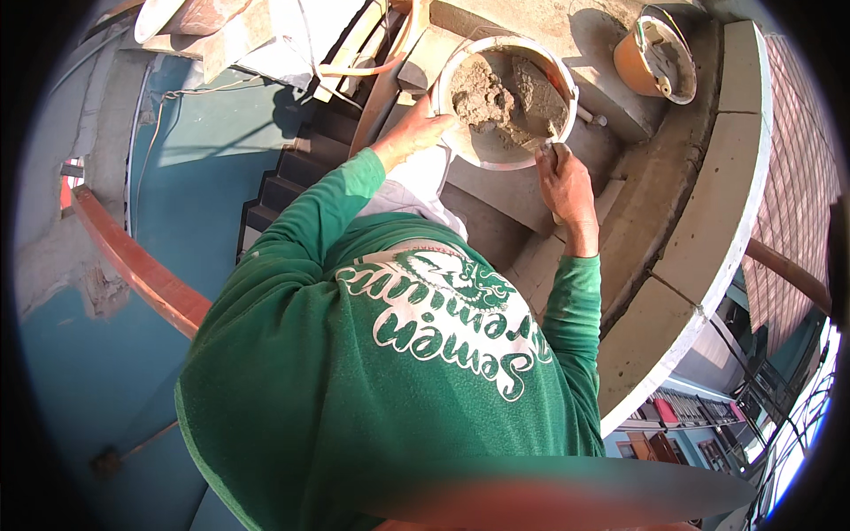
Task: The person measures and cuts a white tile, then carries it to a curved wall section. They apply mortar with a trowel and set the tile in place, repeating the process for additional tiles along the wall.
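Note:
I hold a round pale bucket of wet grey mortar in front of me, above concrete steps. My left hand is closed on its left rim. My right hand is closed at the lower right rim; whether it also holds a tool there, I cannot tell. My green sleeves and shirt fill much of the lower view. A short pale pipe shows just beyond the bucket's right side.
An orange bucket stands on the upper right ledge, beside a curved concrete parapet. Dark stair treads descend at left, near a teal wall and a reddish beam. Hoses and another container lie at upper left.

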A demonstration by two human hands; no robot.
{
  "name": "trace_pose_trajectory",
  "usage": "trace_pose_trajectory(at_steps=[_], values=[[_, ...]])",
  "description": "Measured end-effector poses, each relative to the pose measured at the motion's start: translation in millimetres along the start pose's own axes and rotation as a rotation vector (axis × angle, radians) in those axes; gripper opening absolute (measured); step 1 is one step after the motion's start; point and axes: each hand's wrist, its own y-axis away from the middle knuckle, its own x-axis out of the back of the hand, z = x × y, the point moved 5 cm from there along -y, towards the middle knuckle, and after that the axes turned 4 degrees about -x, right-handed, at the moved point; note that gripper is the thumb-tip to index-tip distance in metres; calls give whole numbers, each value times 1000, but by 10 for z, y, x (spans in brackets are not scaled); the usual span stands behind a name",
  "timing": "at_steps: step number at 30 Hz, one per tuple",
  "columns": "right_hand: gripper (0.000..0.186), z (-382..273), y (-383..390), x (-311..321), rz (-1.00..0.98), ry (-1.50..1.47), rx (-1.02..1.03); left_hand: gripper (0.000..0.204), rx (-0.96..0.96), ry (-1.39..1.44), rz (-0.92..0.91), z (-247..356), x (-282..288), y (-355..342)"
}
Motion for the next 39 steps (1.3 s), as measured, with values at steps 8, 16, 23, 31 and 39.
trace_pose_trajectory(at_steps=[8,16,23,31,39], values=[[31,-636,-587,-41,11,238,207,69,191,50,194,-155,602,-42],[24,-1149,-1524,-197,-53,207,346,84,177,489,175,-465,810,-258],[11,-3730,-2541,254,-225,-306,664,97,268,345,308,64,1158,-313],[20,-6730,-3466,-993,-469,151,1326,102,89,354,318,261,1291,-668],[36,-6901,-3858,-2659,-601,888,1196,110,-80,539,484,689,1353,-620]])
